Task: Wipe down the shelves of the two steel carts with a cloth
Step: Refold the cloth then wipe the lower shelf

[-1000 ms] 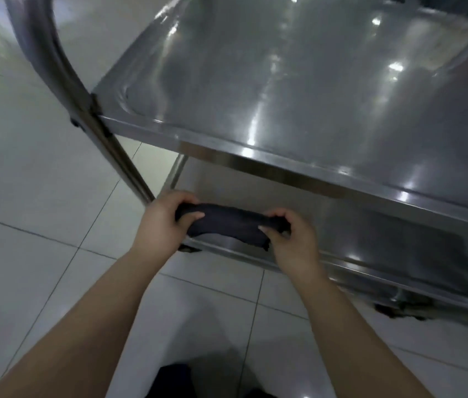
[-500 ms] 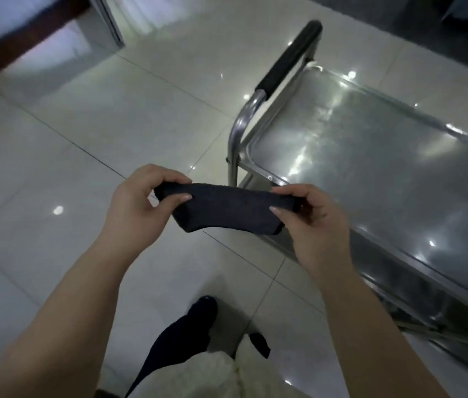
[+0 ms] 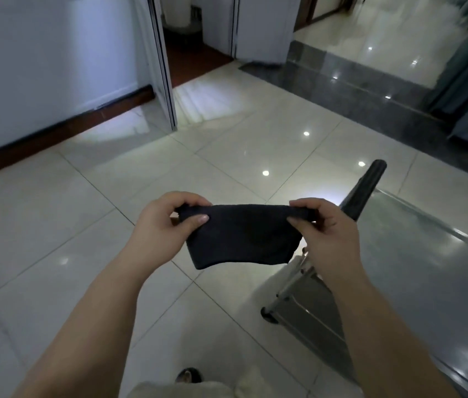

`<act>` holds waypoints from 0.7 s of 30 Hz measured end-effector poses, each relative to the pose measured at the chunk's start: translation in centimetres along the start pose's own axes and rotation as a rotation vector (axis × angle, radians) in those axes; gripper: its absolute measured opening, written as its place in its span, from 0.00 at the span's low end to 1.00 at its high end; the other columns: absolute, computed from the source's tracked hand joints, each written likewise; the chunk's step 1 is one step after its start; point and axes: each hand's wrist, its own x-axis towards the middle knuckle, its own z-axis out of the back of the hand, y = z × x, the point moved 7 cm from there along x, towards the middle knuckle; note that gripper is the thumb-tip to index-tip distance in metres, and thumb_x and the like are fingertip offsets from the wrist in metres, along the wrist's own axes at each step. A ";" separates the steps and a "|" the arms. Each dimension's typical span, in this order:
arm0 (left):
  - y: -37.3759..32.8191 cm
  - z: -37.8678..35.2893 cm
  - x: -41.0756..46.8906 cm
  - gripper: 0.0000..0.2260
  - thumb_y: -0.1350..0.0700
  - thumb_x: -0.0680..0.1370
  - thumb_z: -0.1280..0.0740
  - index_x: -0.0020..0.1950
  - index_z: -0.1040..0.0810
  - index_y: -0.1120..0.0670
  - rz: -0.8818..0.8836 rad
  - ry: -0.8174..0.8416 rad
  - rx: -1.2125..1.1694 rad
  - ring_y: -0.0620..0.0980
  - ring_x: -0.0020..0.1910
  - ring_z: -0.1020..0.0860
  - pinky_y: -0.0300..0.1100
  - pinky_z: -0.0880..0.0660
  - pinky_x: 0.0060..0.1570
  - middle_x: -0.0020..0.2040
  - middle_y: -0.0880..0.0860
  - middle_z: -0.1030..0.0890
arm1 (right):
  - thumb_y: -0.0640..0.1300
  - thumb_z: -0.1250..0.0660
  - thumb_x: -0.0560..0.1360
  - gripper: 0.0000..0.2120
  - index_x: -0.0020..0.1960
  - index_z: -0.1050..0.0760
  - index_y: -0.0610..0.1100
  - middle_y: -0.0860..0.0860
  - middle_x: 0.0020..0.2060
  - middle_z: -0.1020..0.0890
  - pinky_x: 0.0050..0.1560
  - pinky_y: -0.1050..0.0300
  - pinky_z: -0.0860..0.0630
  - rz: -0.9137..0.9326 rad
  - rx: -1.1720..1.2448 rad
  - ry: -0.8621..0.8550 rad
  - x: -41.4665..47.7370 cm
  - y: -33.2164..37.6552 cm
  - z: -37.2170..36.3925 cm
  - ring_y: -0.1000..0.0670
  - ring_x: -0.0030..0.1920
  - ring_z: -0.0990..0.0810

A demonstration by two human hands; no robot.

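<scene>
Left grip [image 3: 163,225] and right grip [image 3: 327,234] each pinched a cloth [image 3: 241,237] corner, left of cart [image 3: 428,268]. Pinches looked light; cloth might drop.

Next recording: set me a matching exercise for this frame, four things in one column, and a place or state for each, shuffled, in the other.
Things
1. dark cloth
2. black padded cart handle
3. shiny steel top shelf
4. small black caster wheel

Places or states
A. sits on the white floor tiles
B. pinched at its upper corners by the left hand and right hand
C. reflects lights, at the right of the view
D. slants upward beyond the right hand

Pairs: 1-B, 2-D, 3-C, 4-A
</scene>
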 end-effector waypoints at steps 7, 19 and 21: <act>1.3 0.0 16.0 0.11 0.61 0.73 0.28 0.45 0.19 0.42 -0.063 0.071 -0.010 0.37 0.47 0.23 0.27 0.27 0.41 0.44 0.36 0.20 | 0.34 0.28 0.72 0.18 0.47 0.19 0.59 0.58 0.43 0.18 0.43 0.37 0.20 -0.048 0.010 -0.199 11.2 -1.2 -2.7 0.47 0.44 0.19; 1.1 -10.5 45.8 0.10 0.60 0.73 0.28 0.44 0.19 0.43 -0.087 0.101 -0.028 0.37 0.45 0.22 0.27 0.28 0.39 0.42 0.37 0.19 | 0.36 0.31 0.74 0.18 0.45 0.22 0.61 0.61 0.43 0.18 0.42 0.72 0.27 -0.061 0.019 -0.211 39.3 -5.6 2.0 0.59 0.44 0.21; 0.9 -12.4 50.5 0.10 0.59 0.74 0.29 0.44 0.19 0.43 -0.101 0.122 -0.021 0.36 0.46 0.23 0.26 0.28 0.39 0.43 0.36 0.19 | 0.37 0.31 0.74 0.16 0.45 0.23 0.61 0.60 0.43 0.18 0.42 0.70 0.26 -0.080 0.023 -0.228 42.9 -6.6 2.6 0.57 0.44 0.21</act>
